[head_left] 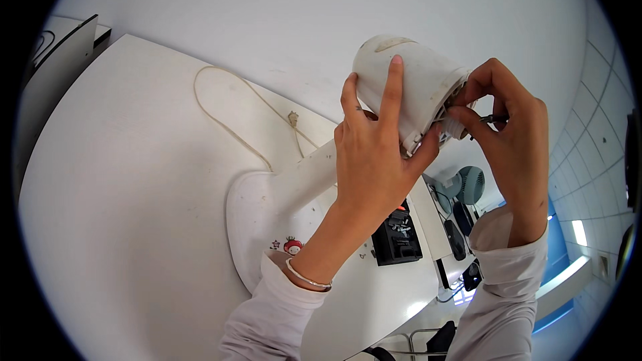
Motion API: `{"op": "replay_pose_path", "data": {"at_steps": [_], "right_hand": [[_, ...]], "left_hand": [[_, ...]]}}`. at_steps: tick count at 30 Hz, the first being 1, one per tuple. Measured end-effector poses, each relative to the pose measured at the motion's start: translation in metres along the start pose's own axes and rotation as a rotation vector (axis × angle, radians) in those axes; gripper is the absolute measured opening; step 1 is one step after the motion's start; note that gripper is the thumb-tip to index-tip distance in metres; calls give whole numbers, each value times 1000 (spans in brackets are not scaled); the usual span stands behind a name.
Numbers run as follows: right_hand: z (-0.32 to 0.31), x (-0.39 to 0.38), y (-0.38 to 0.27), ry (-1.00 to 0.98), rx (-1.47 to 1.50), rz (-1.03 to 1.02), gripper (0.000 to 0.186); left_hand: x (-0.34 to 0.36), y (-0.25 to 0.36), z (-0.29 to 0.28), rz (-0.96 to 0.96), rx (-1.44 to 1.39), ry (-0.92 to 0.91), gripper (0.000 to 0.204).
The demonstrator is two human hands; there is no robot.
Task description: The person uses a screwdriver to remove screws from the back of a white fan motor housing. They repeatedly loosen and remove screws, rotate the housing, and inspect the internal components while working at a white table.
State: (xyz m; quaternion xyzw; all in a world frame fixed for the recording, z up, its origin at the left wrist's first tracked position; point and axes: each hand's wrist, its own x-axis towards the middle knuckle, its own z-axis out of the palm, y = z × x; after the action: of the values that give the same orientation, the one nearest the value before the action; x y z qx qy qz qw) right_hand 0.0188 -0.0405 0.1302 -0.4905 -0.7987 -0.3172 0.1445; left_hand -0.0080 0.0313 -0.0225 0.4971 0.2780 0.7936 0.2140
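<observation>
White table (134,160) bears the fan stand (267,210), supporting its motor housing (426,87) up top. My L hand (374,157) grasps the housing, prob. to steady it; my R hand (516,117) works its open end, grip hidden, can't tell.
</observation>
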Motion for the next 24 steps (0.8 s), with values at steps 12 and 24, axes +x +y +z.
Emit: {"op": "replay_pose_path", "data": {"at_steps": [12, 24], "right_hand": [[2, -10, 16, 12, 228, 97, 9], [12, -13, 9, 70, 161, 69, 12]], "left_hand": [[2, 2, 0, 31, 17, 32, 80], [1, 0, 0, 50, 14, 27, 77]]}}
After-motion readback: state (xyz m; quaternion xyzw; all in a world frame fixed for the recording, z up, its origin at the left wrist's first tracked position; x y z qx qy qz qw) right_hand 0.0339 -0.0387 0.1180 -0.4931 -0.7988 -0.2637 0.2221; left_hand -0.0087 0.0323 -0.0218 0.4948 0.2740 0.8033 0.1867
